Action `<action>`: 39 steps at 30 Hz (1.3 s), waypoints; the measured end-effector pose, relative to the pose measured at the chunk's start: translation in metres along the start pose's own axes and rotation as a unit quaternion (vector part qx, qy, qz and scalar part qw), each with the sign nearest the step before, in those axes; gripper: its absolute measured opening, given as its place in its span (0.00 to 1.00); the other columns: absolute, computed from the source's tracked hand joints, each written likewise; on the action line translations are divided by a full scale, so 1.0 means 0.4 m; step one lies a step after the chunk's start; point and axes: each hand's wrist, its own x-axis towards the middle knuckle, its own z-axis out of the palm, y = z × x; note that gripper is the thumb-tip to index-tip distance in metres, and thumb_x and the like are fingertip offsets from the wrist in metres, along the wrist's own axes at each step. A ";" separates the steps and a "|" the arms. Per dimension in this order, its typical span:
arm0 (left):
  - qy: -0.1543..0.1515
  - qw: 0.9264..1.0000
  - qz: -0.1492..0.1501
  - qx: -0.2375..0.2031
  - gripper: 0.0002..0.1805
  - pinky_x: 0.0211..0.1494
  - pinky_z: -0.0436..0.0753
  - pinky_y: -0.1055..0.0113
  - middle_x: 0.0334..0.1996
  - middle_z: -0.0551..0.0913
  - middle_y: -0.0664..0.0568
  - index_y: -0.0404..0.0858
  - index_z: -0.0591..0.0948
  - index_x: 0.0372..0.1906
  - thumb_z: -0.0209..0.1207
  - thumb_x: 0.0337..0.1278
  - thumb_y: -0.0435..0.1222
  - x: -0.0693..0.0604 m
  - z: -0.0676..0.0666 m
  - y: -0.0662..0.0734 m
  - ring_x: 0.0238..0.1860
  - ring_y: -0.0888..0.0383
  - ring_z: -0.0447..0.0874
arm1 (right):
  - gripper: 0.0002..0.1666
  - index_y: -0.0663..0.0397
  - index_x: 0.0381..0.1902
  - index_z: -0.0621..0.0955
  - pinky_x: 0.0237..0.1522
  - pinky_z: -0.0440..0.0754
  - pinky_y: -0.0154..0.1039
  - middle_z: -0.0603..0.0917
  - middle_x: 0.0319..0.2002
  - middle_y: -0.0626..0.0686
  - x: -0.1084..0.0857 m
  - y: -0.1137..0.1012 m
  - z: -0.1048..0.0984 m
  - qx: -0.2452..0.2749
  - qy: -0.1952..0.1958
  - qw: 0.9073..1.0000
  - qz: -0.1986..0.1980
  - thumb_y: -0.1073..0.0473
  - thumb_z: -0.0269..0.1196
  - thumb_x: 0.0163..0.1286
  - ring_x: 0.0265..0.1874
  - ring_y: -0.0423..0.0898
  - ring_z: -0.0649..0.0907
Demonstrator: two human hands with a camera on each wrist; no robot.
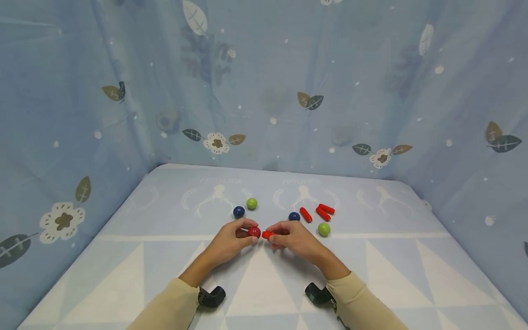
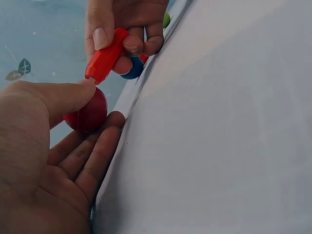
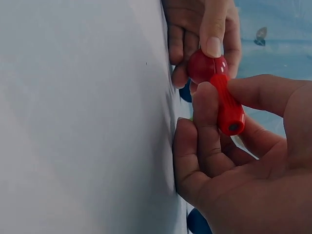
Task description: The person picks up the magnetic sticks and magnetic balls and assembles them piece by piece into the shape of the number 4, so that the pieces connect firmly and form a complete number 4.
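Honestly, left hand (image 1: 232, 236) pinches the glossy dark-red ball (image 1: 254, 232), right hand (image 1: 296, 235) pinches the ridged bright-red plastic-looking rod (image 1: 267, 235), end right by the ball, above the worktop (image 1: 181, 229). Both look light, stiff; ball's probably slippery, so grip it round its middle.

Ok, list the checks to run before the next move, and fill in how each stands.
1. Left grip pinching the dark red ball: ok.
2. Right grip pinching the red rod: ok.
3. Rod's near end turned toward the ball: ok.
4. Rod touching the ball: cannot tell; they are very close.
5. Three loose red rods clear of both hands: ok.
6. Blue ball beyond the right grip free of contact: cannot tell; the hand partly hides it.
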 end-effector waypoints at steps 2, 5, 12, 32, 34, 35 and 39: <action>0.000 1.000 -0.002 0.003 0.20 0.47 0.82 0.67 0.50 0.83 0.50 0.36 0.80 0.56 0.68 0.60 0.33 0.000 0.000 0.002 0.46 0.54 0.85 | 0.16 0.52 0.54 0.85 0.45 0.81 0.43 0.87 0.42 0.54 0.000 0.000 0.000 0.002 -0.004 1.000 0.000 0.55 0.65 0.71 0.39 0.49 0.85; -0.003 1.000 -0.001 0.008 0.20 0.47 0.82 0.66 0.50 0.83 0.49 0.36 0.80 0.56 0.68 0.60 0.33 0.001 0.000 0.002 0.46 0.54 0.86 | 0.15 0.53 0.54 0.84 0.44 0.81 0.43 0.86 0.42 0.54 -0.001 0.000 -0.001 0.002 -0.007 1.000 0.002 0.56 0.65 0.71 0.38 0.49 0.85; 0.001 1.000 0.005 0.018 0.19 0.47 0.82 0.66 0.49 0.83 0.50 0.36 0.80 0.56 0.68 0.60 0.33 0.003 0.001 0.001 0.46 0.54 0.85 | 0.15 0.54 0.52 0.85 0.42 0.80 0.42 0.87 0.39 0.53 0.004 -0.003 -0.001 -0.004 0.006 1.000 -0.002 0.57 0.65 0.71 0.36 0.48 0.84; 0.003 0.999 0.005 0.047 0.19 0.48 0.83 0.64 0.47 0.83 0.52 0.38 0.81 0.54 0.69 0.58 0.35 0.000 0.007 0.000 0.45 0.56 0.86 | 0.13 0.52 0.51 0.85 0.37 0.77 0.40 0.86 0.34 0.51 0.000 0.002 0.009 -0.021 0.017 1.000 0.003 0.58 0.65 0.71 0.34 0.48 0.82; 0.009 0.999 0.008 0.046 0.18 0.48 0.83 0.64 0.46 0.84 0.52 0.39 0.81 0.52 0.70 0.57 0.35 0.000 0.008 0.000 0.44 0.56 0.86 | 0.13 0.51 0.51 0.85 0.38 0.78 0.41 0.86 0.34 0.51 0.000 0.004 0.008 -0.021 0.019 1.000 0.001 0.57 0.65 0.71 0.34 0.48 0.83; 0.012 0.999 0.012 0.045 0.18 0.47 0.84 0.64 0.46 0.84 0.52 0.39 0.82 0.52 0.71 0.57 0.35 0.000 0.008 0.000 0.44 0.55 0.86 | 0.13 0.51 0.51 0.85 0.39 0.78 0.41 0.86 0.35 0.51 0.000 0.004 0.008 -0.020 0.019 1.000 -0.002 0.57 0.65 0.71 0.35 0.48 0.83; 0.021 0.999 0.014 0.041 0.17 0.46 0.84 0.64 0.44 0.85 0.52 0.40 0.82 0.50 0.71 0.55 0.35 0.001 0.009 0.002 0.43 0.55 0.86 | 0.13 0.53 0.51 0.85 0.40 0.79 0.42 0.87 0.36 0.52 0.001 0.004 0.007 -0.019 0.019 1.000 -0.008 0.57 0.65 0.71 0.36 0.48 0.84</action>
